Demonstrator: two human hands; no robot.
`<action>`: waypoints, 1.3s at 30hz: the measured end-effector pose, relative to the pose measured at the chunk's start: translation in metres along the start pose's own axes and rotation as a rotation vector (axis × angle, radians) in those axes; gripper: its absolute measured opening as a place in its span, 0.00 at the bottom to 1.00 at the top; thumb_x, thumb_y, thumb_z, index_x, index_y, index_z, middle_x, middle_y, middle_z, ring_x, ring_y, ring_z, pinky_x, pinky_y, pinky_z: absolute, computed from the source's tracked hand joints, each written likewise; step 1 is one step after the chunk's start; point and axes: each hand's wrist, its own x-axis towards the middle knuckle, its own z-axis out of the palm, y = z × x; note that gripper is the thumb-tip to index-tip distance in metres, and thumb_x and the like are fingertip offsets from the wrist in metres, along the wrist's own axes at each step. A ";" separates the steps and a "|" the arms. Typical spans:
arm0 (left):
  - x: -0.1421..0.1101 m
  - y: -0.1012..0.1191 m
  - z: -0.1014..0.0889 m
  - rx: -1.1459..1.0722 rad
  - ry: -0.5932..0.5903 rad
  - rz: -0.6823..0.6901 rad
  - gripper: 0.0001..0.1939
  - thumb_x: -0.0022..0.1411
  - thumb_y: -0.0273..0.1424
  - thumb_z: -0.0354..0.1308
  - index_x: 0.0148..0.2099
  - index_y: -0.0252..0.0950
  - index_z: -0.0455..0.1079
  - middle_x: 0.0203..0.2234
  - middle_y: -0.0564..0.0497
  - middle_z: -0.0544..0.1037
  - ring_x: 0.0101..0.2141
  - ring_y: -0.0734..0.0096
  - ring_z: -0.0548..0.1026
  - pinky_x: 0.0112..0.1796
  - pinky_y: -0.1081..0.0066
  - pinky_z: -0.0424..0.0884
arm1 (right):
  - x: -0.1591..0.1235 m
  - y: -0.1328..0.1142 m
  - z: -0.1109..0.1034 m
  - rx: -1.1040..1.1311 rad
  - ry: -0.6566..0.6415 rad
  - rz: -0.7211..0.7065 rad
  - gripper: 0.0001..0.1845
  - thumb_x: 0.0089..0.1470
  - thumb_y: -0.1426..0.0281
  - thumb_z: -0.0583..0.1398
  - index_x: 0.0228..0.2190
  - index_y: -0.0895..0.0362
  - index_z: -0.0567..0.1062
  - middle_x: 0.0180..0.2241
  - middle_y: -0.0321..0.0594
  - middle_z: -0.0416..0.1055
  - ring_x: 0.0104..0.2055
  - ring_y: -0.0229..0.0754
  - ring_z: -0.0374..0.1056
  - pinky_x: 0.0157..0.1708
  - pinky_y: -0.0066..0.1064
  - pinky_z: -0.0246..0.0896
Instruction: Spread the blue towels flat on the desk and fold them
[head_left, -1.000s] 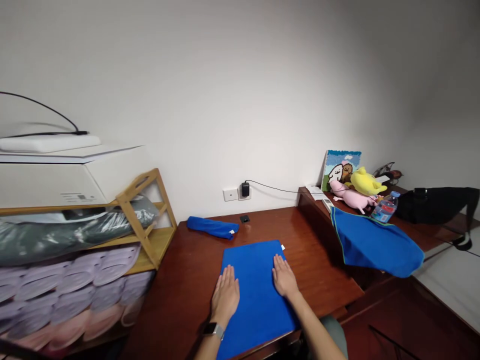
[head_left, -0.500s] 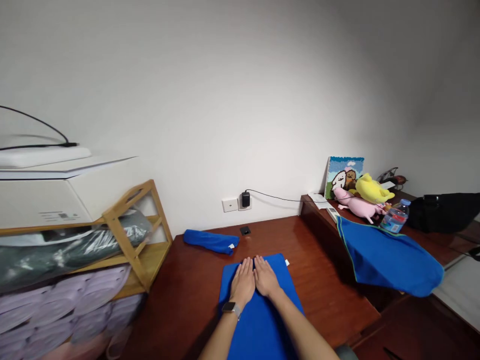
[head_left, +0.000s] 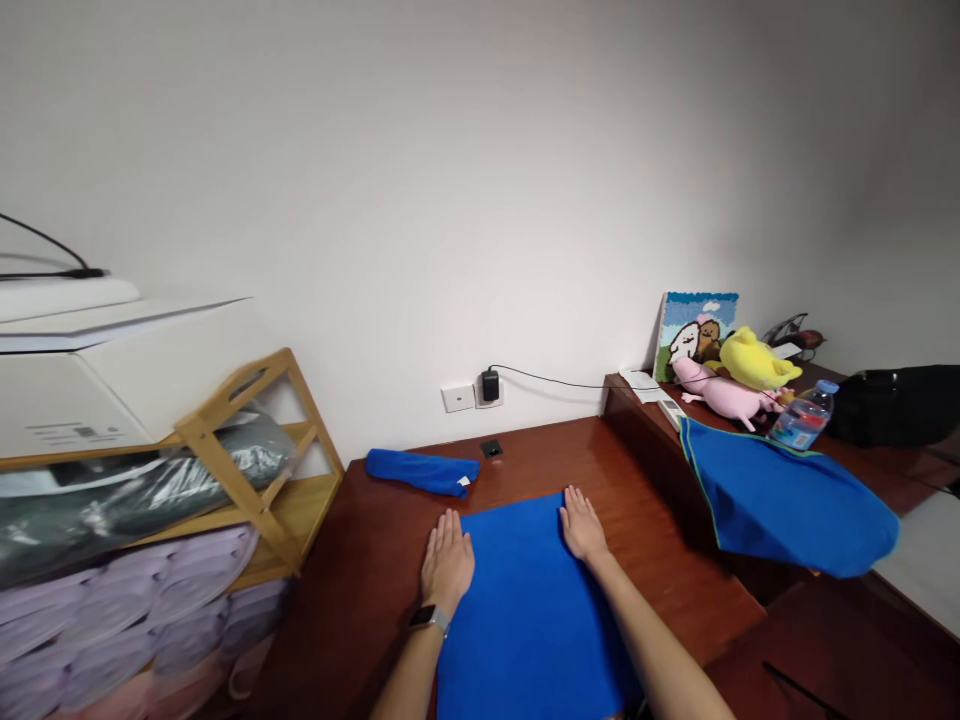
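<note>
A blue towel (head_left: 525, 610) lies flat on the reddish-brown desk (head_left: 352, 600), its near end running out of view at the bottom. My left hand (head_left: 448, 560), with a watch (head_left: 429, 617) on the wrist, rests flat at the towel's left edge, fingers together and stretched out. At the far right corner lies my right hand (head_left: 583, 525), also flat, palm down. It covers the corner where the towel's tag was. Neither hand grips anything. Beyond the hands, a rolled blue towel (head_left: 420, 472) with a white tag sits near the wall.
At right, another blue towel (head_left: 787, 495) hangs over a raised ledge bearing a bottle (head_left: 806, 415), a pink plush toy (head_left: 720, 392), a yellow plush toy (head_left: 757, 360) and a dog picture (head_left: 694, 335). A wooden shelf (head_left: 296, 440) stands left. A charger (head_left: 490, 385) is plugged into the wall.
My hands have parted from the towel's middle, the left sliding to the left edge, the right to the far right corner. The view has shifted slightly.
</note>
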 end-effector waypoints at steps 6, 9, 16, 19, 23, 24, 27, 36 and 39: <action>-0.051 0.062 0.005 -0.047 0.045 0.337 0.31 0.74 0.31 0.41 0.76 0.36 0.58 0.73 0.42 0.64 0.72 0.57 0.61 0.71 0.52 0.60 | -0.047 -0.064 0.030 0.123 0.151 -0.301 0.34 0.76 0.60 0.40 0.74 0.61 0.57 0.75 0.45 0.49 0.78 0.47 0.43 0.77 0.46 0.41; -0.077 0.072 0.012 -0.007 -0.051 0.396 0.31 0.71 0.29 0.46 0.73 0.40 0.64 0.71 0.44 0.67 0.71 0.56 0.64 0.70 0.53 0.62 | -0.067 -0.087 0.045 0.163 0.047 -0.401 0.34 0.76 0.60 0.39 0.73 0.60 0.59 0.75 0.45 0.52 0.78 0.46 0.46 0.76 0.44 0.43; -0.092 0.041 0.008 0.027 -0.005 0.196 0.31 0.74 0.31 0.38 0.72 0.32 0.65 0.70 0.39 0.68 0.70 0.55 0.66 0.68 0.50 0.65 | -0.068 -0.060 0.045 0.050 -0.003 -0.294 0.34 0.74 0.64 0.42 0.73 0.62 0.58 0.75 0.47 0.51 0.78 0.47 0.44 0.77 0.45 0.38; -0.091 0.023 -0.005 0.018 -0.012 0.115 0.32 0.74 0.33 0.35 0.73 0.29 0.63 0.71 0.37 0.67 0.71 0.54 0.65 0.69 0.49 0.63 | -0.059 -0.032 0.027 -0.001 -0.008 -0.166 0.34 0.73 0.64 0.43 0.73 0.64 0.58 0.75 0.49 0.49 0.78 0.48 0.44 0.76 0.46 0.38; -0.080 -0.001 -0.030 0.020 -0.063 0.026 0.33 0.73 0.32 0.36 0.74 0.27 0.60 0.70 0.35 0.67 0.70 0.54 0.66 0.69 0.49 0.63 | -0.054 -0.003 -0.003 -0.039 -0.029 0.005 0.35 0.72 0.65 0.42 0.74 0.68 0.56 0.76 0.50 0.47 0.79 0.49 0.42 0.76 0.44 0.37; -0.076 -0.005 -0.038 0.026 -0.061 0.009 0.33 0.73 0.31 0.36 0.74 0.26 0.60 0.70 0.34 0.68 0.70 0.53 0.66 0.69 0.49 0.62 | -0.055 -0.001 -0.009 -0.041 -0.021 0.028 0.35 0.73 0.66 0.41 0.73 0.69 0.55 0.76 0.51 0.47 0.79 0.49 0.42 0.77 0.44 0.37; -0.070 0.000 -0.056 0.025 -0.002 0.017 0.33 0.74 0.33 0.35 0.74 0.25 0.59 0.71 0.35 0.65 0.72 0.54 0.63 0.71 0.50 0.59 | -0.066 -0.014 -0.012 -0.001 0.080 -0.014 0.35 0.74 0.65 0.40 0.73 0.69 0.56 0.75 0.52 0.49 0.78 0.50 0.43 0.77 0.44 0.39; -0.123 0.072 -0.031 -0.019 -0.076 0.272 0.31 0.75 0.30 0.36 0.74 0.32 0.61 0.72 0.40 0.65 0.72 0.57 0.63 0.70 0.52 0.61 | -0.120 -0.081 0.053 0.088 0.060 -0.408 0.33 0.72 0.67 0.45 0.72 0.63 0.61 0.74 0.49 0.55 0.77 0.49 0.49 0.75 0.46 0.47; -0.132 0.056 -0.019 -0.035 -0.115 0.272 0.31 0.76 0.35 0.37 0.74 0.33 0.60 0.72 0.41 0.63 0.72 0.57 0.62 0.70 0.52 0.61 | -0.122 -0.066 0.056 0.043 0.023 -0.340 0.33 0.73 0.66 0.43 0.72 0.64 0.60 0.74 0.49 0.54 0.77 0.49 0.48 0.76 0.46 0.43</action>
